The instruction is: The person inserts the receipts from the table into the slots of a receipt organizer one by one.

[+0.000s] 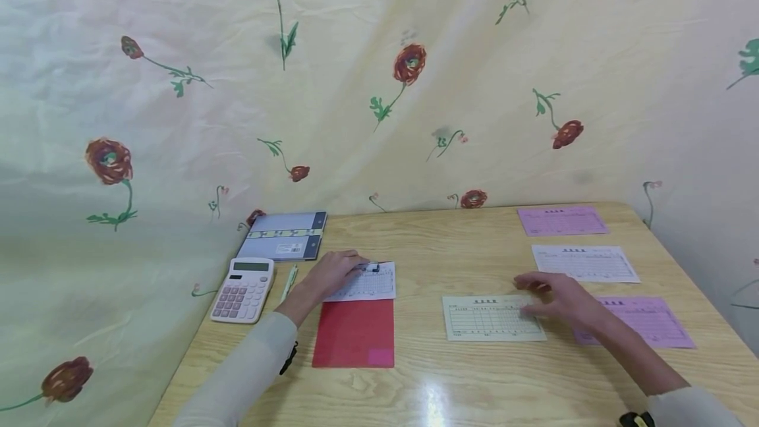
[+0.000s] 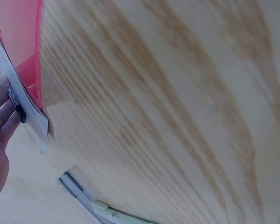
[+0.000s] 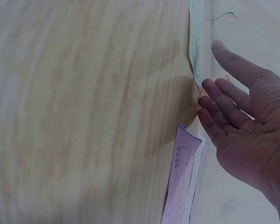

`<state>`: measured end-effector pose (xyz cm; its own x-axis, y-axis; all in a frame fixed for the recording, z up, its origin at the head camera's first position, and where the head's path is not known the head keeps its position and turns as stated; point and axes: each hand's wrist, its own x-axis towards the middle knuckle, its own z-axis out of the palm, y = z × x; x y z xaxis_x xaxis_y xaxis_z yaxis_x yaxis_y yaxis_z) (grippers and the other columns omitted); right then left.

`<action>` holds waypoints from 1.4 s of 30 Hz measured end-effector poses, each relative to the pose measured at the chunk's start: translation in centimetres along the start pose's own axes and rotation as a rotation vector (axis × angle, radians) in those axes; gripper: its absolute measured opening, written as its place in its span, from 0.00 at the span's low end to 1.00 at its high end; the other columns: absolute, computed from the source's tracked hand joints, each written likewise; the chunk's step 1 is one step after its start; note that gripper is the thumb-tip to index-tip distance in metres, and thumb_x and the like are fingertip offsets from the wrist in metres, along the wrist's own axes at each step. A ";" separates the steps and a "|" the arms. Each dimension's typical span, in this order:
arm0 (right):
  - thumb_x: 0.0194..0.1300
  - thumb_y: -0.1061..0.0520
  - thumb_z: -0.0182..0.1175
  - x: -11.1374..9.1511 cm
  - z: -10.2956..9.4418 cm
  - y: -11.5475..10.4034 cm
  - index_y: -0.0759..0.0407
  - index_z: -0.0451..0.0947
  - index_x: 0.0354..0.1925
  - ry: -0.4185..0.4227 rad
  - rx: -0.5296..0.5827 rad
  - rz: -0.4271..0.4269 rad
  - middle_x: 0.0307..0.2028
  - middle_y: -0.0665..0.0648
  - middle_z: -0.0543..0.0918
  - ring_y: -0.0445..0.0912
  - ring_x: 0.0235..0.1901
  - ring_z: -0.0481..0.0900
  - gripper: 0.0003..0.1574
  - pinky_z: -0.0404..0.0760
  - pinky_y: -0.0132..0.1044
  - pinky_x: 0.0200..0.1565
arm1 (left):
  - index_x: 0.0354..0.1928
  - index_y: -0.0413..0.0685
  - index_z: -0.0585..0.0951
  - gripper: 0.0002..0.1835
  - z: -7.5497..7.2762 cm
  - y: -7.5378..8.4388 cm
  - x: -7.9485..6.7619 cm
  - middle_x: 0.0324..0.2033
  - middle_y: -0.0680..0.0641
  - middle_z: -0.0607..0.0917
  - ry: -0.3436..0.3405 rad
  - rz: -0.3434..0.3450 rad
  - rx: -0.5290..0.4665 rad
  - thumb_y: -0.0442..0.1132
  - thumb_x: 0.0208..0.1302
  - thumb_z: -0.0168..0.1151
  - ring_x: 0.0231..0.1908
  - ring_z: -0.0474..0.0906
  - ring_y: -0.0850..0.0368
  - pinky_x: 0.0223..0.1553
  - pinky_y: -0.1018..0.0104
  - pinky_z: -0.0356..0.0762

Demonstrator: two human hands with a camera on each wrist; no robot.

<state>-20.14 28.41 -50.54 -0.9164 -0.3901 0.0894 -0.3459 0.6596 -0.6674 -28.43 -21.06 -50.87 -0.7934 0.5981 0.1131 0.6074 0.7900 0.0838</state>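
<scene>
A red clipboard lies on the table with a white printed form at its top, under a metal clip with black ends. My left hand rests at the clip, its fingertips touching it; the thumb is hard to make out. Over the right end of a pale green printed slip hovers my right hand, fingers loosely bent and holding nothing. A pink slip lies partly under the right forearm.
Further back on the right lie a white slip and another pink slip. Left of the clipboard are a pen, a white calculator and a blue-grey notebook. A flowered cloth hangs behind the table.
</scene>
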 end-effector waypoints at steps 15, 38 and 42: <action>0.58 0.56 0.81 -0.5 0.7 0.5 0.62 0.83 0.58 0.021 0.032 0.042 0.51 0.53 0.88 0.54 0.54 0.81 0.31 0.78 0.34 0.56 | 0.61 0.53 0.88 0.14 0.0 0.0 -0.1 0.49 0.53 0.89 0.016 0.002 0.005 0.41 0.78 0.65 0.44 0.87 0.60 0.48 0.62 0.86; 0.60 0.59 0.79 -0.2 0.5 -0.1 0.65 0.85 0.55 -0.058 0.003 0.052 0.49 0.58 0.85 0.48 0.43 0.76 0.26 0.77 0.34 0.42 | 0.62 0.52 0.87 0.16 0.2 -0.2 -0.2 0.53 0.51 0.89 0.009 0.009 0.017 0.41 0.78 0.65 0.49 0.88 0.56 0.52 0.61 0.86; 0.62 0.60 0.77 0.0 0.6 -0.1 0.65 0.86 0.53 -0.055 -0.006 0.069 0.41 0.52 0.82 0.45 0.38 0.72 0.22 0.73 0.33 0.36 | 0.63 0.51 0.87 0.16 0.2 -0.3 -0.2 0.54 0.51 0.89 0.007 0.008 0.018 0.41 0.78 0.65 0.51 0.88 0.55 0.54 0.61 0.85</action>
<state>-19.94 27.98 -50.91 -0.9257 -0.3782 0.0019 -0.2833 0.6902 -0.6659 -28.43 -21.39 -51.14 -0.7884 0.6032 0.1209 0.6127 0.7876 0.0653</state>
